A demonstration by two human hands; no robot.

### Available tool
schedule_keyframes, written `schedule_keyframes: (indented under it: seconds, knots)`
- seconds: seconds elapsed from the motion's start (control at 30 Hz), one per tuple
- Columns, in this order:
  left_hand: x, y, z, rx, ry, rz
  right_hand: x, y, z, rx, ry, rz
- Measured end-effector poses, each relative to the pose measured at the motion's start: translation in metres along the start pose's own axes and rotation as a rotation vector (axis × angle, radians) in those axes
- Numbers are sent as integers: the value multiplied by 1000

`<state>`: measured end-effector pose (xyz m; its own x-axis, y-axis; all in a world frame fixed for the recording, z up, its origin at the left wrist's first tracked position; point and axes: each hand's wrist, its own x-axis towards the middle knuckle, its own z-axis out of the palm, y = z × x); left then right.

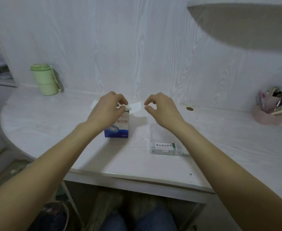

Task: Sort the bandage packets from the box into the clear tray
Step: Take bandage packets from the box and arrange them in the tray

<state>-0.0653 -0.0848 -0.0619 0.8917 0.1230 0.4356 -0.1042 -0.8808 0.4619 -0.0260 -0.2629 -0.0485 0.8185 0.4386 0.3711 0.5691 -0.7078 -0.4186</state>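
A blue and white bandage box [118,129] stands upright on the white desk [53,124]. My left hand [108,109] hovers over the box's top and pinches one end of a white bandage packet [135,106], which sticks out to the right. A short gap to the right of the packet's free end is my right hand [160,107], fingers curled and holding nothing. The clear tray [166,147] lies to the right of the box, partly under my right forearm, with a white and green label at its near end.
A green lidded cup [44,80] stands at the back left of the desk. A pink holder full of pens [271,109] sits at the far right. A small round brass fitting [189,108] is set in the desk behind my right hand. A wall rises right behind.
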Motion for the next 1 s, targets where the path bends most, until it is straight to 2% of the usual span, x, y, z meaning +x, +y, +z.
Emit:
schedule_keyframes:
  seconds: [0.1, 0.2, 0.3, 0.4, 0.7, 1.0]
  knots:
    - [9, -27, -14, 22, -52, -19, 21, -15, 9, 3, -38, -73]
    - [17, -45, -24, 108, -230, 70, 44, -27, 21, -63, -95, -100]
    - [29, -54, -29, 265, -410, 120, 65, -35, 33, -213, -201, -48]
    - [40, -56, -29, 243, -476, 108, 75, -41, 42, -321, -314, 8]
    - [43, -60, -20, 209, -472, 94, 77, -48, 48, -369, -334, -76]
    - [38, -57, -19, 248, -407, 113, 72, -36, 42, -97, -263, 5]
